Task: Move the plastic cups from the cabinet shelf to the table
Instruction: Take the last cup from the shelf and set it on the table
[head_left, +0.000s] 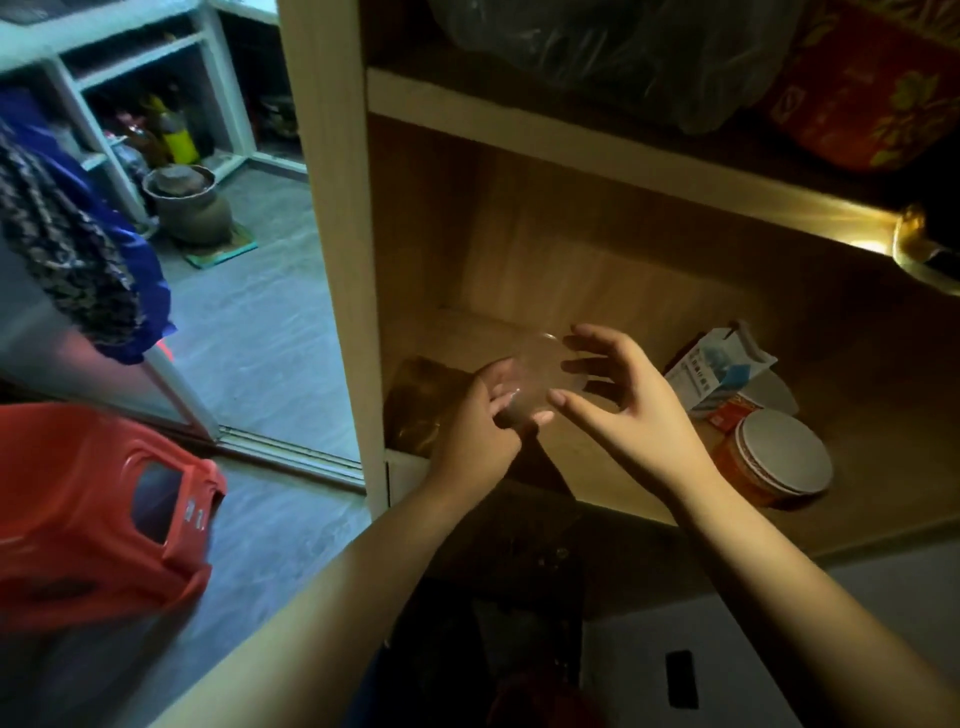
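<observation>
Plastic cup (540, 375), clear and faint, gripped in left hand (480, 418); right hand (621, 397) unclenched beside it.

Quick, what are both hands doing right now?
Left hand: holds the cup.
Right hand: open, fingers spread beside the cup; cannot tell if it touches.

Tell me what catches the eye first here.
Two hands meet over the lit shelf: the left hand holds a clear cup, the right hand spread beside it. A red stool stands on the floor at the left, and an orange tub with a white lid sits on the shelf at the right.
</observation>
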